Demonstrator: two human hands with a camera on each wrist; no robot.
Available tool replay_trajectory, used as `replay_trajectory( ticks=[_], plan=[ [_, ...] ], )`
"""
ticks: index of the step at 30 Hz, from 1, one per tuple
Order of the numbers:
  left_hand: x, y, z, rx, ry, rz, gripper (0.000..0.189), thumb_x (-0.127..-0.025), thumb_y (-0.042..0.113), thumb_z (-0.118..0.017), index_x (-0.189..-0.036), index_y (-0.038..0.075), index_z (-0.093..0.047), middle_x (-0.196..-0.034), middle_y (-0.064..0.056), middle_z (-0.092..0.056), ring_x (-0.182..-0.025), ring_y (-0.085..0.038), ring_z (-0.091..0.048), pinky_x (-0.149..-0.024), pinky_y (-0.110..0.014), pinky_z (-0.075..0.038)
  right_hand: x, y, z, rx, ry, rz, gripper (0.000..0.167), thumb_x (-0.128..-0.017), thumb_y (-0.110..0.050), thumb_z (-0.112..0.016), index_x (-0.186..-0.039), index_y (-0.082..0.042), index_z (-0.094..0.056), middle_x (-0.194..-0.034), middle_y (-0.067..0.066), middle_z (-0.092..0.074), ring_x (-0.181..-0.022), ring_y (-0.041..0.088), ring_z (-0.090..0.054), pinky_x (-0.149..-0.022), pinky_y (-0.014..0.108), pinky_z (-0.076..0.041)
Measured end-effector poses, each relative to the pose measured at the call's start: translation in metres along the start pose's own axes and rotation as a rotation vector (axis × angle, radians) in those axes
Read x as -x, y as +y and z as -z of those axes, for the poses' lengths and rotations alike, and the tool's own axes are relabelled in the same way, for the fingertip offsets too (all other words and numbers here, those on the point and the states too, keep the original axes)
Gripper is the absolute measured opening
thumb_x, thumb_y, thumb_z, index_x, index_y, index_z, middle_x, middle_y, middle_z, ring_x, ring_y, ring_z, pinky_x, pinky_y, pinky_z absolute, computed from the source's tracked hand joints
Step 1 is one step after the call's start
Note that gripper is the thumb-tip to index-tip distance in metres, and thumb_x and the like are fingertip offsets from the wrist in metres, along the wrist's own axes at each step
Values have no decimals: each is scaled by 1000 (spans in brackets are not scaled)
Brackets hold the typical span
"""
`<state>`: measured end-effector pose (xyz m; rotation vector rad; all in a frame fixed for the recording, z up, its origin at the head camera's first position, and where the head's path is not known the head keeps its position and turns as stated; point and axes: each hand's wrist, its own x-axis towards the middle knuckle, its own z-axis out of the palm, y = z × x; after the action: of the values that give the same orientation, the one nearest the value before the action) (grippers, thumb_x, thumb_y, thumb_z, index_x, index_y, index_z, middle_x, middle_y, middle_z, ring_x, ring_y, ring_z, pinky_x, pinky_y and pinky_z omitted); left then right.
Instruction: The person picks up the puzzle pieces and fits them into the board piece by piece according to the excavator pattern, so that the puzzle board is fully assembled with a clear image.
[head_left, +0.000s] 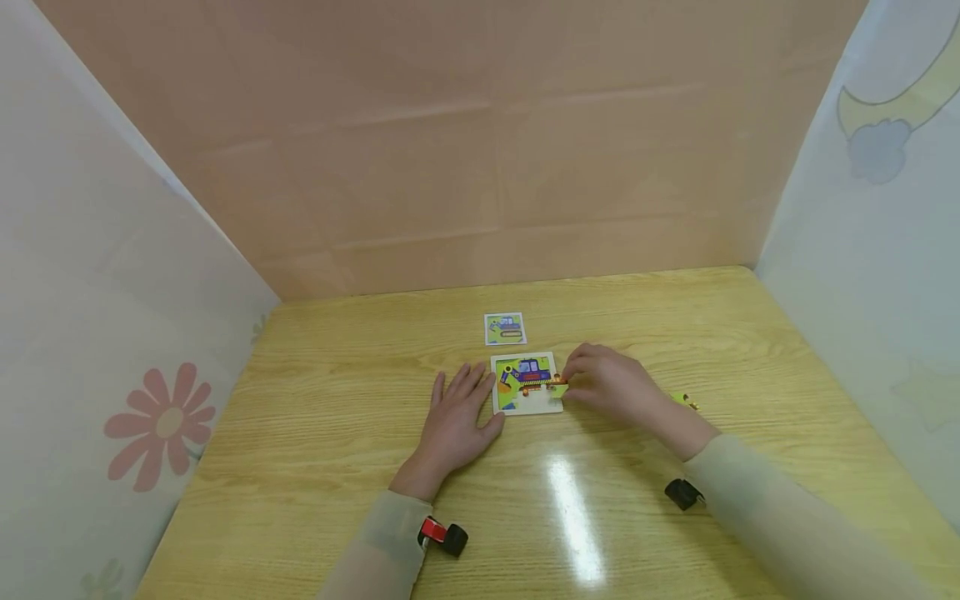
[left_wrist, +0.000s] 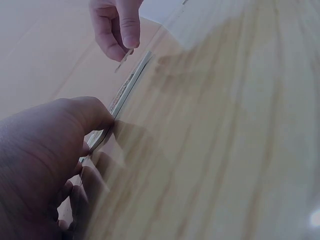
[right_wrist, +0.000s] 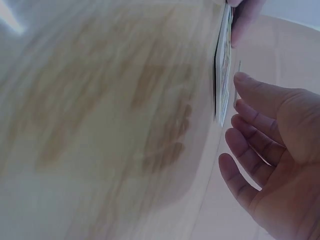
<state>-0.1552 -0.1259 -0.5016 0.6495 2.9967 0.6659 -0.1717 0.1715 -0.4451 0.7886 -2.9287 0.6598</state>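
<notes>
A jigsaw puzzle board (head_left: 528,403) with a pale rim and an excavator picture lies on the table; its lower right part shows bare backing. My left hand (head_left: 457,421) rests beside it with fingers spread, fingertips at the left edge and thumb (left_wrist: 95,114) at the near corner. Over the board's right side, my right hand (head_left: 611,383) pinches a thin puzzle piece (head_left: 558,390), green on its face, between thumb and index finger. The piece is tilted and overlaps the picture in the head view. In the right wrist view the piece (right_wrist: 238,82) appears edge-on, apart from the board.
Behind the board lies a small square picture card (head_left: 506,328) with the same excavator. Another green and yellow piece (head_left: 684,400) lies to the right, partly hidden by my right forearm. Cloth walls (head_left: 487,167) enclose the wooden table (head_left: 337,350) at the back and sides.
</notes>
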Motion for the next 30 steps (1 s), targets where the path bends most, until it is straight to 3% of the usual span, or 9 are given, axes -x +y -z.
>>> replay_trajectory(
  ticks=[20,30],
  plan=[
    [0,-1,-1,2,10,-3,70,-106,45,-66,-166,12,-52,-178,-6,-37,-168,-31,-23,-135,-59,0,-9,-13,-19,71,-20,34,19,-90,-23,-96,-103,-14,-85,-111,-2,-72,-98,18,-69,-82,40,-63],
    [0,-1,-1,2,6,-1,70,-106,45,-66,-166,12,-52,-177,-7,-37,-168,-31,-23,-135,-59,0,-8,-14,-20,102,-1,64,18,-89,-24,-96,-102,-16,-86,-113,-2,-73,-103,20,-71,-86,43,-63]
  ],
)
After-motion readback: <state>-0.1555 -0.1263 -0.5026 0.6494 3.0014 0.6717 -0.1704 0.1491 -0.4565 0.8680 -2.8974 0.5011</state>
